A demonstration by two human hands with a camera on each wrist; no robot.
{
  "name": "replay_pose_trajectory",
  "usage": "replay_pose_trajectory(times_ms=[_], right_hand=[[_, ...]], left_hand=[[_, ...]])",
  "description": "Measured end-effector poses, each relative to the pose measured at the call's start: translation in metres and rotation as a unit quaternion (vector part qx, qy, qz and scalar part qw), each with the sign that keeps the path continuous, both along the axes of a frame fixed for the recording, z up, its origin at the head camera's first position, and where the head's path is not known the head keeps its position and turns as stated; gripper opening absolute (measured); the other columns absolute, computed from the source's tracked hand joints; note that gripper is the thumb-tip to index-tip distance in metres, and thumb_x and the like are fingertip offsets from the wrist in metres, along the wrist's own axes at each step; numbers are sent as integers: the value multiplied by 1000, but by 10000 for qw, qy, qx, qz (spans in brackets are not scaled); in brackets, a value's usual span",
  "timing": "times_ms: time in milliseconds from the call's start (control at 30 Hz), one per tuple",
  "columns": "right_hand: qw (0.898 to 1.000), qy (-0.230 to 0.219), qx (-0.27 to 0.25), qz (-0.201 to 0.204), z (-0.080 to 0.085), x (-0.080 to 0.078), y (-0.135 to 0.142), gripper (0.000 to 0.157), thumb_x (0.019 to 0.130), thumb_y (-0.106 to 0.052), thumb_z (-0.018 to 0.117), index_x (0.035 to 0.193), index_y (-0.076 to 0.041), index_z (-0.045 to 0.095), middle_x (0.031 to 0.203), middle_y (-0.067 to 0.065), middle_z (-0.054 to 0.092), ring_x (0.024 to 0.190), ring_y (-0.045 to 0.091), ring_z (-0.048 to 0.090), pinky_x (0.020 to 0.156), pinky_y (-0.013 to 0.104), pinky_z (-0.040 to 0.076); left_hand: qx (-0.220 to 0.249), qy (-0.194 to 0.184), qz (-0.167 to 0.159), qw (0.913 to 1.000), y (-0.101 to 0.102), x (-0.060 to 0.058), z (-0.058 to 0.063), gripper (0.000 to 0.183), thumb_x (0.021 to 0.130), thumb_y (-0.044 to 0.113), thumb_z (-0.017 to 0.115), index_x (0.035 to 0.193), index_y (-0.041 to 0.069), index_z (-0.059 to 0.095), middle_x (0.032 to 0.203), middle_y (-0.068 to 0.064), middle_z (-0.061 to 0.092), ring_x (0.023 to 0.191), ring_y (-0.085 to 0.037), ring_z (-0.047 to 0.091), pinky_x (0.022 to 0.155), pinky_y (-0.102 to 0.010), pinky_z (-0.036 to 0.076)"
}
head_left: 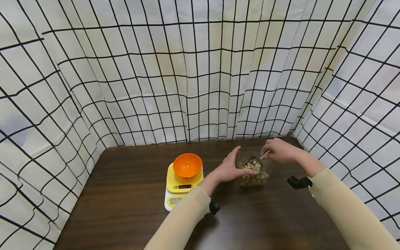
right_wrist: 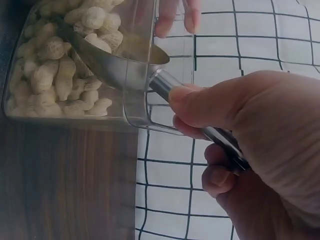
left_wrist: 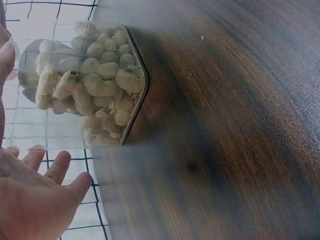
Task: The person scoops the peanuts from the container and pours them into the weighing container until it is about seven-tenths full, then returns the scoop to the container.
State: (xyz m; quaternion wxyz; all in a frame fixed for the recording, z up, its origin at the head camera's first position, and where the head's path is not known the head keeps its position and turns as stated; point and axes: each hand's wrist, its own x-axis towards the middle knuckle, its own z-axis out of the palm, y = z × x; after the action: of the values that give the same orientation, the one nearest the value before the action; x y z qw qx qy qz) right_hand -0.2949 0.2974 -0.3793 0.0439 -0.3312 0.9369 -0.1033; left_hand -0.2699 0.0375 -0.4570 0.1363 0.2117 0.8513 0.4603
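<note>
Beige sleeves lead to our right grip, curled round a shiny metal scoop slanting lengthwise down-left into tan peanuts in a clear plastic box, our left grip spread beside it.

In the right hand, the scoop is smooth, shiny metal; the box between both hands looks like clear, glossy plastic, its peanuts rough and matt. Left of the left hand, the bowl and scale look like smooth plastic. Under both hands the worktop shows sheeny wood grain; creased cloth hangs beyond.
</note>
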Motion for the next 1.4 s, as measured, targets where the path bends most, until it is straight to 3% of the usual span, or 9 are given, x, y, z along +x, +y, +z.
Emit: replay_pose_trajectory(times_ms=[200, 400, 533, 700, 1033, 1400], right_hand=[[9977, -600, -138, -286, 6, -4, 6, 11, 98, -11, 69, 105, -16, 76, 101, -2, 62, 92, 18, 57, 76, 40, 47], [9886, -1255, -481, -676, 12, -8, 16, 14, 100, -13, 64, 110, -14, 74, 116, 6, 65, 109, 27, 61, 86, 47, 50], [9848, -1437, -629, -741, 12, -13, 22, 15, 98, -12, 66, 110, -14, 74, 115, 4, 67, 105, 23, 61, 86, 43, 49], [9812, -1556, -850, -762, 13, -18, 27, 15, 97, -12, 66, 109, -11, 74, 110, 3, 68, 96, 19, 58, 82, 39, 46], [9806, -1478, -960, -859, 9, -21, 34, 18, 99, -18, 65, 112, -11, 75, 122, 9, 67, 113, 28, 60, 90, 46, 48], [9751, -1510, -1189, -1108, 4, -22, 36, 20, 101, -19, 63, 115, -12, 75, 124, 10, 67, 116, 30, 60, 95, 52, 48]], left_hand=[[79, -53, -31, 9999, 2, -1, 0, 109, 86, 56, 78, 166, 29, 10, 169, 0, 21, 153, -33, 21, 116, -57, 29], [82, -99, -8, 9999, 1, -2, -1, 109, 85, 56, 78, 166, 30, 10, 169, 0, 18, 153, -31, 20, 117, -57, 28], [91, -114, 18, 9999, 0, -1, -1, 109, 85, 56, 78, 165, 31, 10, 169, 1, 19, 153, -31, 20, 116, -58, 28], [111, -82, 32, 9999, 1, -2, -1, 109, 85, 56, 79, 165, 32, 10, 169, 2, 20, 153, -31, 21, 116, -58, 29], [166, -78, -10, 9998, 0, -1, 1, 108, 86, 54, 79, 166, 30, 10, 168, -1, 22, 150, -31, 28, 116, -56, 29], [132, -17, 27, 9999, 1, -2, -1, 108, 85, 54, 79, 165, 29, 11, 168, -2, 22, 151, -32, 26, 117, -57, 29]])
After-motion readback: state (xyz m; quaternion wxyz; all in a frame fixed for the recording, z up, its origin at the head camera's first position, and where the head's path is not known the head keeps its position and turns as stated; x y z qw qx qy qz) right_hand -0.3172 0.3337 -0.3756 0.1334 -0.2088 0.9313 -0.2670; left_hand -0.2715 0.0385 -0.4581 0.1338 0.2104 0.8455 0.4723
